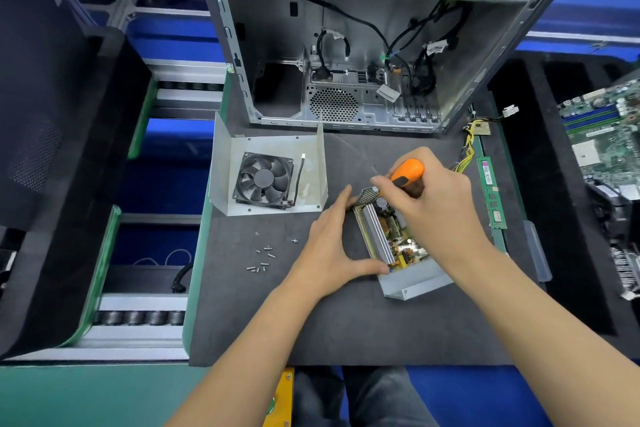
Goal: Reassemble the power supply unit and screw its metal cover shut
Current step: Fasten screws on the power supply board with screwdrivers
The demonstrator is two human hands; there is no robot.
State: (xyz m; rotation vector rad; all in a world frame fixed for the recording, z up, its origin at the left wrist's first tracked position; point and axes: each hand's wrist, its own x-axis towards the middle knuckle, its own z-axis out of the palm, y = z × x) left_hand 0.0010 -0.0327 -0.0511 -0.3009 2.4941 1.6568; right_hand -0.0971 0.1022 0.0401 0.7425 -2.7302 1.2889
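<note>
Your right hand (pixel 433 198) grips the orange screwdriver (pixel 408 172), probably fixing the circuit board (pixel 398 236) down, while your left hand (pixel 332 246), fingers straight, steadies it; next fit the metal cover (pixel 270 177).

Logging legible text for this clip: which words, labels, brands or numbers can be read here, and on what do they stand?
None can be read.
RAM stick: green sticker, print too small.
Computer case: white tag and cable tags inside, blurred.
Motherboard: markings too small.
Cooling fan hub: no legible label.
Power supply circuit board: print too small.
</note>
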